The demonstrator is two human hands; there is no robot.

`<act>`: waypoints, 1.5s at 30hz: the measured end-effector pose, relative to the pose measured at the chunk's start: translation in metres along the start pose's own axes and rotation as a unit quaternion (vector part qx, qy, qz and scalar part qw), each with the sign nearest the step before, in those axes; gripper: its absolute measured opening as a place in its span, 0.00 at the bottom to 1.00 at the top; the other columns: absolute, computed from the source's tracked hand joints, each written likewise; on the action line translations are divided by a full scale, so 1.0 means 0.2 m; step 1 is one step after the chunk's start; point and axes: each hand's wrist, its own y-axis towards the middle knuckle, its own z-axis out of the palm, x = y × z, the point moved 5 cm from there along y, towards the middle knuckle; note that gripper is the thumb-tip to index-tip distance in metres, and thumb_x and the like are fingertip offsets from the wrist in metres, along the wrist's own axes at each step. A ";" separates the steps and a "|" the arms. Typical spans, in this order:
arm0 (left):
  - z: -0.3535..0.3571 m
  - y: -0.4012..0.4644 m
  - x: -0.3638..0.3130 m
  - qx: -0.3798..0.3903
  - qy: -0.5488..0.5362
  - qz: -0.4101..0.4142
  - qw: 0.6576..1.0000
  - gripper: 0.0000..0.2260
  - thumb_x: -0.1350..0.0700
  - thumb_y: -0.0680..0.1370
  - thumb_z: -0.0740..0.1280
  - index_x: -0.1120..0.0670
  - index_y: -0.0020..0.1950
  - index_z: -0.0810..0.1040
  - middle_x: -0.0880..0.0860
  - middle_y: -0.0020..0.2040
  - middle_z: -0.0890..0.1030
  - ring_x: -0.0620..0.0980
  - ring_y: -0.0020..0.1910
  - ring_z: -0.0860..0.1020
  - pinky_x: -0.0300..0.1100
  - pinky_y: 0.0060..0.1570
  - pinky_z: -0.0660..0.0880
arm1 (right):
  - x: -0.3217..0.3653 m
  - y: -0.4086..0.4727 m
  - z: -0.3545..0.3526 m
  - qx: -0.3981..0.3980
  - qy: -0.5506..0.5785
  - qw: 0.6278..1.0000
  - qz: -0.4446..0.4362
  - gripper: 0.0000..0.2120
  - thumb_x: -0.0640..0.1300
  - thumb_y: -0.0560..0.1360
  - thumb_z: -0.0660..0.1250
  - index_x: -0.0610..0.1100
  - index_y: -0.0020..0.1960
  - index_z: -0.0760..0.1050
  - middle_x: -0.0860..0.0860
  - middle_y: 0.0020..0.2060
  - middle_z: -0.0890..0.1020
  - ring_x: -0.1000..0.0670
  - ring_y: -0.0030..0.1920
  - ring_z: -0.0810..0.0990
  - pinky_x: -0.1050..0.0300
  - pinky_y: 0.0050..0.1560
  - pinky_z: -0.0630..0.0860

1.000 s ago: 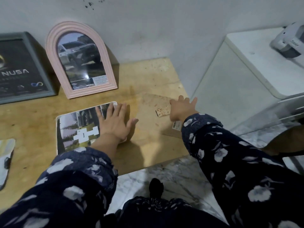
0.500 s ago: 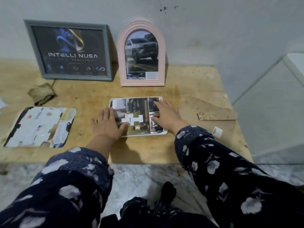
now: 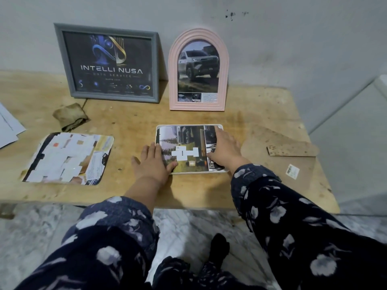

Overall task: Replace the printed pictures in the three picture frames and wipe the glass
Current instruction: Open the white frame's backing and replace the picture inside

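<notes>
- White paper sheets (image 3: 8,126) lay at the far left edge of the wooden table (image 3: 129,193).
- A loose printed picture (image 3: 67,158), covered in white paper patches, lay flat on the table left of centre; a crumpled brown cloth (image 3: 70,116) sat just behind it.
- A grey frame (image 3: 156,68) holding a dark "INTELLI NUSA" print stood leaning on the wall.
- The left hand (image 3: 152,164) lay flat, fingers straight and spread, pressing the left edge of the white frame (image 3: 188,172).
- The white frame lay flat at table centre, a picture print (image 3: 188,143) resting in it.
- A pink arched frame (image 3: 199,36), holding a vehicle print, stood behind it against the wall.
- The right hand (image 3: 225,148) rested on the print's right side, fingers extended, gripping nothing.
- A brown backing board (image 3: 278,162) lay flat at the right.
</notes>
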 end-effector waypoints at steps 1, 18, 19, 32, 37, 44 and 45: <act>0.00 0.00 0.00 -0.006 -0.005 0.000 1.000 0.37 0.32 0.78 0.50 0.52 0.80 0.45 0.48 0.80 0.44 0.51 0.78 0.42 0.61 0.74 0.47 | -0.01 0.01 0.00 0.011 -0.006 1.000 0.006 0.44 0.50 0.71 0.71 0.47 0.78 0.49 0.47 0.73 0.64 0.44 0.75 0.57 0.39 0.74 0.53; 0.01 0.01 -0.01 -0.002 -0.041 -0.006 0.999 0.36 0.36 0.79 0.53 0.53 0.80 0.46 0.50 0.80 0.44 0.53 0.78 0.41 0.64 0.72 0.47 | 0.07 -0.09 -0.03 -0.072 0.294 0.952 0.051 0.36 0.38 0.69 0.68 0.53 0.73 0.60 0.55 0.64 0.73 0.48 0.57 0.76 0.47 0.58 0.76; 0.00 0.01 -0.02 0.001 -0.042 -0.008 0.999 0.36 0.36 0.79 0.54 0.53 0.80 0.46 0.50 0.80 0.43 0.53 0.78 0.41 0.64 0.72 0.47 | 0.07 -0.10 -0.05 -0.079 0.335 0.937 0.055 0.34 0.37 0.71 0.68 0.52 0.73 0.61 0.54 0.64 0.73 0.50 0.55 0.78 0.52 0.53 0.78; -0.32 0.00 0.01 -0.152 -0.501 -0.047 0.851 0.28 0.53 0.82 0.61 0.49 0.78 0.52 0.55 0.69 0.72 0.57 0.66 0.72 0.51 0.66 0.66 | 0.21 0.07 -0.44 -0.003 0.506 0.862 0.021 0.32 0.31 0.74 0.68 0.49 0.72 0.64 0.48 0.67 0.73 0.53 0.46 0.80 0.59 0.36 0.80; -0.42 -0.11 0.21 -0.256 -0.499 -0.109 0.821 0.17 0.62 0.81 0.61 0.50 0.68 0.64 0.54 0.55 0.78 0.51 0.47 0.76 0.36 0.36 0.72 | 0.45 0.12 -0.36 0.016 0.463 0.886 -0.027 0.30 0.30 0.72 0.69 0.47 0.71 0.67 0.48 0.67 0.72 0.51 0.52 0.78 0.57 0.42 0.79; -0.38 -0.27 0.75 -0.338 -0.448 -0.205 0.802 0.09 0.64 0.81 0.58 0.58 0.59 0.73 0.55 0.56 0.77 0.49 0.50 0.73 0.39 0.47 0.67 | 1.07 0.05 -0.14 0.055 0.324 0.931 -0.161 0.23 0.33 0.74 0.67 0.47 0.67 0.71 0.51 0.66 0.73 0.53 0.44 0.79 0.62 0.42 0.78; -0.36 -0.28 0.82 -0.342 -0.437 -0.214 0.804 0.10 0.65 0.81 0.57 0.59 0.61 0.73 0.55 0.57 0.76 0.48 0.50 0.73 0.39 0.48 0.66 | 1.14 0.05 -0.11 0.062 0.314 0.931 -0.177 0.23 0.33 0.74 0.68 0.47 0.67 0.72 0.51 0.65 0.74 0.51 0.43 0.79 0.59 0.45 0.78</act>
